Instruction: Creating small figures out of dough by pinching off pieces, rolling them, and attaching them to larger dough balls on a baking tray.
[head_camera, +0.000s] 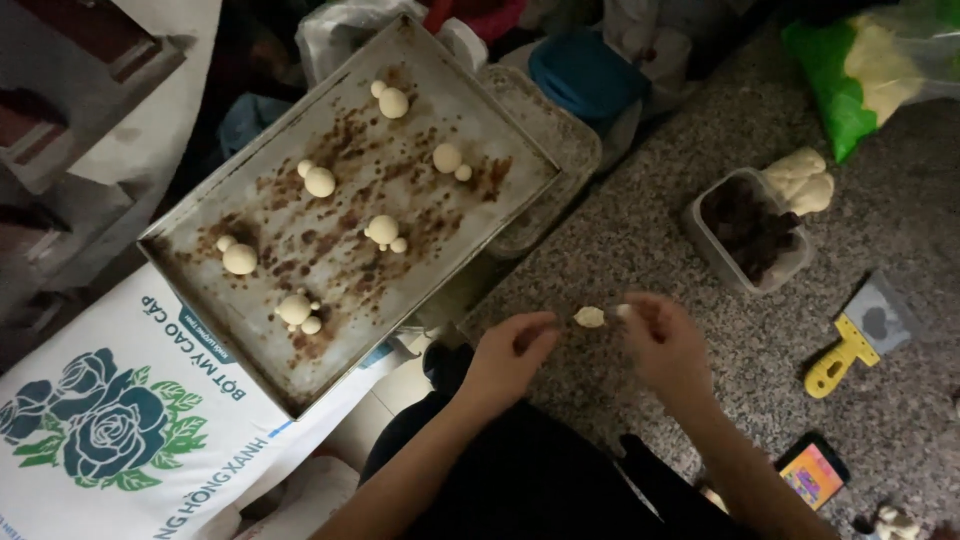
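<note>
While hands (585, 345) shape dough piece (589, 317), tray (200, 225) beside

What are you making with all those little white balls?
A person is shaping small bits of pale dough. The left hand and right hand hover over a speckled stone counter, with a small dough piece between them. Six little dough figures sit on a stained baking tray. Nearby are a tub of dark filling, a dough lump and a yellow-handled scraper.

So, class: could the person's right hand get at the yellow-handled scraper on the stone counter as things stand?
Probably yes: the right hand and the scraper are both over the counter, with only bare stone between them.
</note>
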